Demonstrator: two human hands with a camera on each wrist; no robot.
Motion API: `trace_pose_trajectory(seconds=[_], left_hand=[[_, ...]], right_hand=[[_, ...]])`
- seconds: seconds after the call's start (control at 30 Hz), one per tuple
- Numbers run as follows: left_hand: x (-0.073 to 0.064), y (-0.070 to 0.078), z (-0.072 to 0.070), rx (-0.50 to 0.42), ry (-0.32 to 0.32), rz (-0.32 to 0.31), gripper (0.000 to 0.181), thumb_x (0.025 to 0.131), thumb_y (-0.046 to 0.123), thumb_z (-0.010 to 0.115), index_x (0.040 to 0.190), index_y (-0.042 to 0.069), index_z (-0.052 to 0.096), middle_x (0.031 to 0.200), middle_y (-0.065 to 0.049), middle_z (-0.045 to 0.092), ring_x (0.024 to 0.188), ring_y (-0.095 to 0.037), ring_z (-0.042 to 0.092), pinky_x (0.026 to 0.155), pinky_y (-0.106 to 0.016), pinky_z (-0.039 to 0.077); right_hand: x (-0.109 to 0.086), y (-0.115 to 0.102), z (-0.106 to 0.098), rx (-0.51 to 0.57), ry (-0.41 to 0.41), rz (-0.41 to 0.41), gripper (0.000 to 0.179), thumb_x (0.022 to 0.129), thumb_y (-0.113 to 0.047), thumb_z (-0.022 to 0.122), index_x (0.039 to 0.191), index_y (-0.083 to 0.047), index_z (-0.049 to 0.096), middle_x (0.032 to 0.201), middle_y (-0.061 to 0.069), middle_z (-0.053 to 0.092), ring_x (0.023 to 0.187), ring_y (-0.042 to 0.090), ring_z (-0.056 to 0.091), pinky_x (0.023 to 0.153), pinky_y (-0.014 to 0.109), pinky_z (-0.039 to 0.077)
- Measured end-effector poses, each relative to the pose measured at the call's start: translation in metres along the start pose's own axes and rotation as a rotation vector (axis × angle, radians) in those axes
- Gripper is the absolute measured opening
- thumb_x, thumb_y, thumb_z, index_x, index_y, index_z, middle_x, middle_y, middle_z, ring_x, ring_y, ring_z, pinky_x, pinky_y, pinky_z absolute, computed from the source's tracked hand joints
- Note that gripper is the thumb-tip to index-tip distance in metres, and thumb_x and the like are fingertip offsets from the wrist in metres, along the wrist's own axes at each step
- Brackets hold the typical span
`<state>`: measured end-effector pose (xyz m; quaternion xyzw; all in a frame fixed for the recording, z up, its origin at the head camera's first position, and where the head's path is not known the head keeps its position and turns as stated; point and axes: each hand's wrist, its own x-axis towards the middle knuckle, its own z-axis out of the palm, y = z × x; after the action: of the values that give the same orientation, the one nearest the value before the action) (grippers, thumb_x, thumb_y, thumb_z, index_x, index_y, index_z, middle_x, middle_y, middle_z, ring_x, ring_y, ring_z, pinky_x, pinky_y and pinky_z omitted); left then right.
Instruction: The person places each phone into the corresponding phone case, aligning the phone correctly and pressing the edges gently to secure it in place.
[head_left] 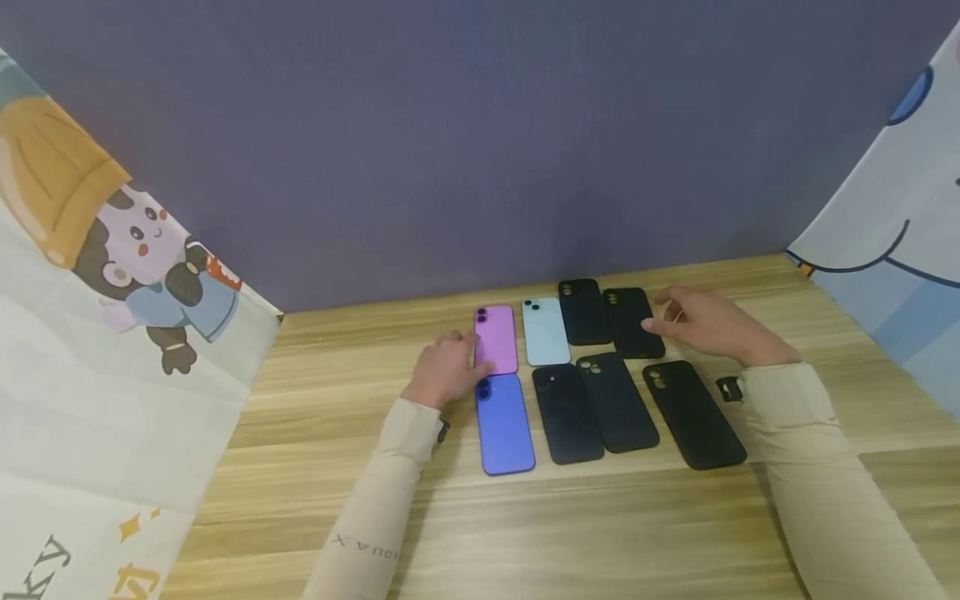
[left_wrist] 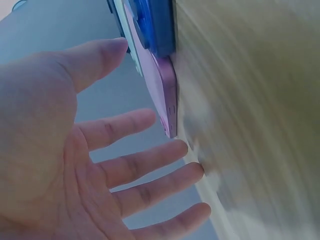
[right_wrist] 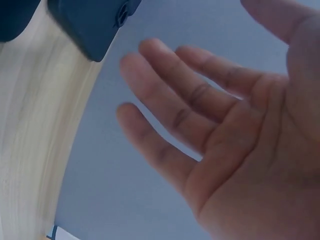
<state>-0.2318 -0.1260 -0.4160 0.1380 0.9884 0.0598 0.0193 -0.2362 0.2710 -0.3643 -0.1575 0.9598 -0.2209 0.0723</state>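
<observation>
My left hand (head_left: 444,365) is at the left edge of a pink phone (head_left: 498,340), and the left wrist view shows its fingers spread with nothing held. Just below that phone lies a blue phone (head_left: 506,425); a pale mint phone (head_left: 546,332) is to the right. My right hand (head_left: 708,321) hovers by the right side of a black phone case (head_left: 634,323), fingers loosely bent and holding nothing. Around it lie another black case (head_left: 585,312), a slim black phone or case (head_left: 567,414), a black case (head_left: 617,402) and a further black case (head_left: 694,415).
Everything lies flat on a wood-grain table (head_left: 315,467). Behind it rises a grey-blue panel (head_left: 480,150). A cartoon-printed sheet (head_left: 67,400) borders the left side, and another printed sheet (head_left: 900,250) the right.
</observation>
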Motion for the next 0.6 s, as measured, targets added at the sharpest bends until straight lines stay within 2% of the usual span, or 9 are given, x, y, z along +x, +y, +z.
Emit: trace_pose_trajectory(seconds=[0.37, 0.6], left_hand=[[-0.003, 0.004, 0.003, -0.017, 0.003, 0.021, 0.061, 0.098, 0.054, 0.062, 0.141, 0.011, 0.059, 0.134, -0.019, 0.063, 0.108, -0.033, 0.066, 0.096, -0.055, 0.055], [-0.003, 0.010, 0.005, 0.008, 0.001, 0.026, 0.060, 0.098, 0.054, 0.061, 0.141, 0.012, 0.058, 0.141, -0.018, 0.060, 0.119, -0.036, 0.063, 0.101, -0.057, 0.052]], right_hand=[[-0.003, -0.016, 0.003, 0.005, -0.063, -0.049, 0.063, 0.102, -0.048, 0.060, 0.134, 0.006, 0.056, 0.113, 0.021, 0.071, 0.094, 0.028, 0.070, 0.081, 0.051, 0.056], [-0.004, -0.020, 0.007, 0.020, -0.103, -0.070, 0.061, 0.101, -0.047, 0.061, 0.132, 0.005, 0.056, 0.113, 0.022, 0.071, 0.094, 0.028, 0.070, 0.081, 0.051, 0.057]])
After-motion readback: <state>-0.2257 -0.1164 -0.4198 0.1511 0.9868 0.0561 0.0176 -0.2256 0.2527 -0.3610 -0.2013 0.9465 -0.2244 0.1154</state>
